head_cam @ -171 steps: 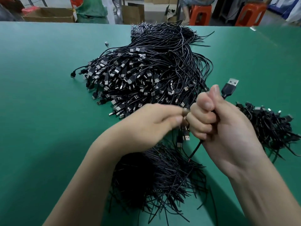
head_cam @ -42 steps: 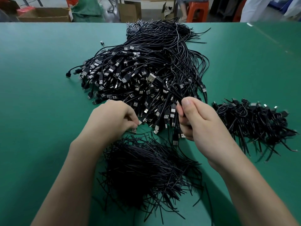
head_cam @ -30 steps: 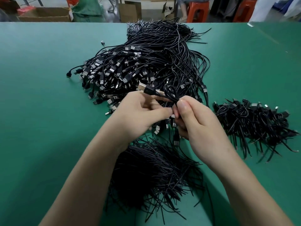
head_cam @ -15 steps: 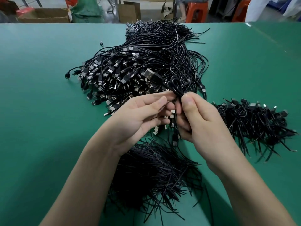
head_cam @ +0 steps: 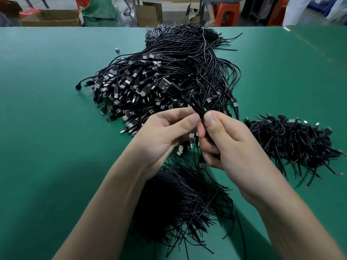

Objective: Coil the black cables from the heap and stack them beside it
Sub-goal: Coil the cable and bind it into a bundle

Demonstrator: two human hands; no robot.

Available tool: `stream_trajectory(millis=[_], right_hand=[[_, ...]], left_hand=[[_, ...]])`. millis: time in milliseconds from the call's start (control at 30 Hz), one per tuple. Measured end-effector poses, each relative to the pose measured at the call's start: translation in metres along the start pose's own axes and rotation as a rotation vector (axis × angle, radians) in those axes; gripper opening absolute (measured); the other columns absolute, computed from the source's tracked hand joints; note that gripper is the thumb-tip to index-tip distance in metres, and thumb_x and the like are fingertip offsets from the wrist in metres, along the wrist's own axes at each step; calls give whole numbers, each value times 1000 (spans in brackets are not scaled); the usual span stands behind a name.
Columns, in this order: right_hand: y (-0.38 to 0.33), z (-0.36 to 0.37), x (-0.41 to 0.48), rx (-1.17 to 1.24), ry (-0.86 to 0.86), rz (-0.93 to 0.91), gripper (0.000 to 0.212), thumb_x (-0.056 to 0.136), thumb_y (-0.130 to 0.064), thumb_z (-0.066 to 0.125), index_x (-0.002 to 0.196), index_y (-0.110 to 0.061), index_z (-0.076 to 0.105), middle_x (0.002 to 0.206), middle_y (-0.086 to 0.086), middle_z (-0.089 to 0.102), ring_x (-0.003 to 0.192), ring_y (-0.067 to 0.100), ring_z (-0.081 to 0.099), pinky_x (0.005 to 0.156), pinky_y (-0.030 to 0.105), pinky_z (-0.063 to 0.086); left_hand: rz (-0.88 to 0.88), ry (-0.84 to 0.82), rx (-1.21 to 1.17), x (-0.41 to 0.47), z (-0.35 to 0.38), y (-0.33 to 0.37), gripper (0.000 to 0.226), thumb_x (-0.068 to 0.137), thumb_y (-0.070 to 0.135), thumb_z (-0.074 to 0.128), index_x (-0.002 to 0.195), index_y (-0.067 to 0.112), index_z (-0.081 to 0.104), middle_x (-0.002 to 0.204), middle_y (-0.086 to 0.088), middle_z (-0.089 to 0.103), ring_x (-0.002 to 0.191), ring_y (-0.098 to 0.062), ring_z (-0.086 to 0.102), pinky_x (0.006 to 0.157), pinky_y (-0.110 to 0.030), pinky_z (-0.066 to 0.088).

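While the right hand [head_cam: 234, 147] holds a small coiled black cable [head_cam: 197, 104], its thumb and curled fingers clamped on the lower part, the left hand [head_cam: 163, 134] pinches the same coil from the other side with thumb and forefinger. This cable is raised over the near edge of the big heap [head_cam: 150, 85]. A stack of coiled cables [head_cam: 293, 141] lies at the right on the green bench [head_cam: 47, 128], apart from the heap.
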State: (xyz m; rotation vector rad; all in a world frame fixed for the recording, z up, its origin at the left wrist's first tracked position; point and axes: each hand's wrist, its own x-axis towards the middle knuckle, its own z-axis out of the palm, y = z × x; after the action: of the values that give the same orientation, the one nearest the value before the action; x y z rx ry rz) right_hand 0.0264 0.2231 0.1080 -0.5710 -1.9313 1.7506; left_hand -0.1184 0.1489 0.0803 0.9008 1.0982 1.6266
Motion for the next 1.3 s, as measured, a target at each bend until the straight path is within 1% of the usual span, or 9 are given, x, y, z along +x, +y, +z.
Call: stream_trajectory(millis=[100, 267, 400, 667, 833, 967, 1133, 1233, 1300], right_hand=[[-3, -3, 0, 44, -18, 7, 40, 109, -29, 36, 78, -10, 51, 55, -6, 34, 47, 10, 29, 44, 16, 30], [-3, -7, -1, 102, -74, 49, 40, 109, -28, 35, 78, -10, 52, 55, -3, 34, 46, 11, 28, 42, 15, 27], [0, -8, 0, 119, -90, 77, 41, 108, -34, 36, 79, -9, 53, 53, -2, 37, 43, 12, 30, 41, 17, 26], [8, -8, 0, 134, -35, 155, 41, 109, -39, 36, 77, -17, 52, 63, 2, 36, 51, 14, 31, 45, 19, 26], [9, -10, 2, 276, -153, 225, 39, 107, -44, 39, 79, -22, 55, 64, -2, 33, 50, 13, 30, 45, 21, 27], [11, -11, 3, 471, -266, 252, 30, 101, -34, 33, 81, -20, 49, 65, -5, 25, 52, 13, 20, 49, 25, 23], [12, -12, 2, 483, -265, 217, 29, 107, -32, 37, 88, -17, 53, 68, -4, 26, 54, 13, 22, 51, 26, 22], [11, -14, 2, 398, -222, 199, 27, 106, -33, 41, 89, -17, 54, 68, -4, 29, 55, 14, 24, 49, 25, 24], [11, -13, 1, 352, -199, 193, 29, 108, -32, 40, 89, -16, 55, 67, -4, 32, 54, 13, 26, 49, 24, 25]], left_hand=[[22, -2, 7, 1, 5, -4, 16, 87, 33, 76, 76, 22, 77, 78, 3, 70, 82, -14, 65, 92, -38, 47], [54, -4, -37, 0, 10, -5, 14, 86, 31, 72, 78, 23, 80, 74, 6, 71, 77, -7, 68, 81, -22, 54], [82, -17, 43, -1, 12, -3, 25, 96, 26, 66, 73, 23, 74, 71, 4, 68, 76, -9, 67, 86, -21, 52], [135, 48, 254, 1, 22, -3, 34, 98, 35, 55, 66, 25, 63, 92, 6, 61, 90, -17, 61, 93, -46, 47], [162, 111, 267, 2, 23, -6, 34, 93, 39, 56, 61, 27, 62, 90, 10, 59, 70, -12, 60, 75, -35, 50], [189, 121, 261, 3, 24, -8, 32, 92, 37, 56, 62, 30, 65, 84, 12, 56, 71, -2, 60, 71, -20, 50], [188, 112, 306, 2, 18, -3, 30, 91, 39, 59, 64, 31, 67, 81, 10, 57, 73, -6, 58, 76, -24, 48], [212, 106, 337, 2, 16, -1, 32, 96, 29, 64, 65, 28, 69, 83, 7, 59, 81, -6, 58, 79, -21, 48], [199, 121, 334, 2, 17, -1, 35, 98, 22, 60, 63, 24, 64, 81, 8, 59, 76, -8, 59, 76, -22, 49]])
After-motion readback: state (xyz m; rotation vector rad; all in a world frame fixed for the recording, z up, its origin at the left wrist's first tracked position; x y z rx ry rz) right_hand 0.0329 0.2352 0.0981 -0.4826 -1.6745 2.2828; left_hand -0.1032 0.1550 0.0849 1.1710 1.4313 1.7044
